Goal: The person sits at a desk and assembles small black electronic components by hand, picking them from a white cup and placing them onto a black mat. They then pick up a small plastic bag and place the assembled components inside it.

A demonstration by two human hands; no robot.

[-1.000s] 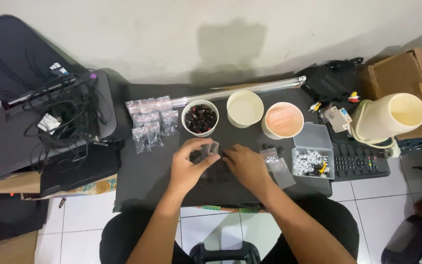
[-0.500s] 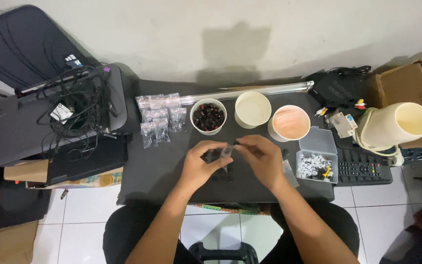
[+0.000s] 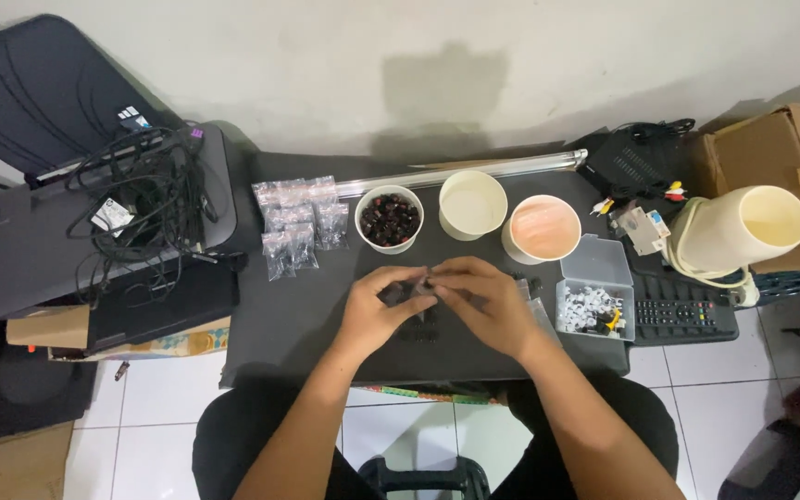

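Observation:
My left hand (image 3: 377, 310) and my right hand (image 3: 479, 304) meet over the middle of a dark mat (image 3: 298, 324) on the low table. Their fingertips pinch a small dark part (image 3: 421, 287) between them. A few more small dark pieces (image 3: 418, 329) lie on the mat just below the hands. Behind the hands stand a white bowl of dark pieces (image 3: 389, 218), an empty cream cup (image 3: 472, 204) and a cup with a pinkish inside (image 3: 544, 228).
Several small clear bags (image 3: 293, 222) lie at the mat's back left. A clear plastic box of white and yellow bits (image 3: 594, 298) sits to the right, beside a remote control (image 3: 678, 319). A printer with tangled cables (image 3: 104, 213) stands left; cardboard boxes (image 3: 766, 153) and a cream tube (image 3: 743, 227) right.
The hands have come closer together, fingertips now joined on the small dark part at the mat's middle. The camera view has shifted slightly.

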